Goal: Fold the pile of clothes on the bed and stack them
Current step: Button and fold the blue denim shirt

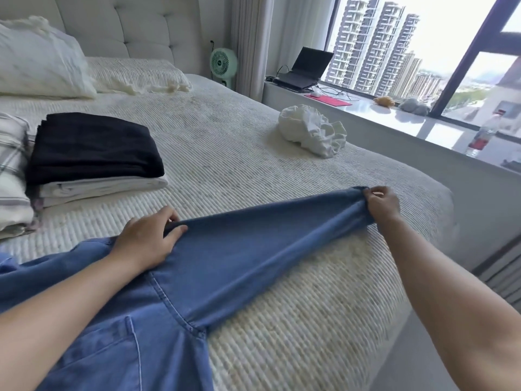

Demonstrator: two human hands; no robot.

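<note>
A blue denim shirt lies spread on the near part of the bed, one sleeve stretched out to the right. My left hand grips the sleeve's upper edge near the shoulder. My right hand pinches the cuff end of the sleeve by the bed's right edge. At the left sits a stack of folded clothes, a black piece on top of white ones. A crumpled white garment lies unfolded at the far right of the bed.
Pillows lean against the headboard. A folded striped item sits at the far left edge. Beyond the bed is a window ledge with a laptop, a plastic bottle and a green fan.
</note>
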